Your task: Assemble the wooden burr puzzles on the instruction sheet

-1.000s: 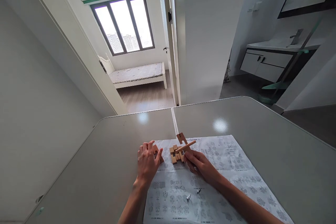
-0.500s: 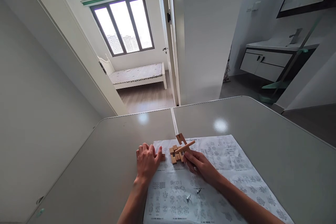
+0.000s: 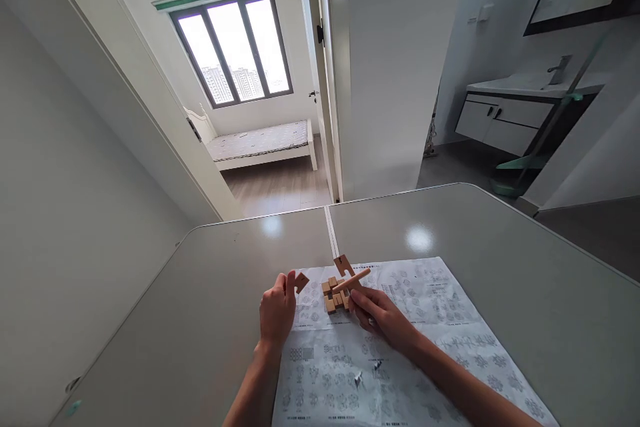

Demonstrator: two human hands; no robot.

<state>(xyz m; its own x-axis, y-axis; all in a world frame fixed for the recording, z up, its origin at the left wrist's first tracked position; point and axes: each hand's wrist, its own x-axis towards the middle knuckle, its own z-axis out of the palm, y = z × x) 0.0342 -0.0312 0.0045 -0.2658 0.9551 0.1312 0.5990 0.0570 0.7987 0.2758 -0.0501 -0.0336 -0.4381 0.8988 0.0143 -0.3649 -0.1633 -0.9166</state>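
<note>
Hands are apart: left hand (image 3: 278, 310) pinching a notched piece (image 3: 302, 281), right hand (image 3: 375, 310) gripping a wooden rod (image 3: 353, 279) that slants toward upper right. Block cluster's (image 3: 330, 305) between them, lower centre of frame, right hand's closer.

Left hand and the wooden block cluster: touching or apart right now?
Apart. The head view shows printed paper between the left hand and the block cluster; the wooden piece in that hand also stops short of it.

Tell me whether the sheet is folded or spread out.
Spread out: the sheet lies open on the table, its printed figures visible on both sides of the right hand.
</note>
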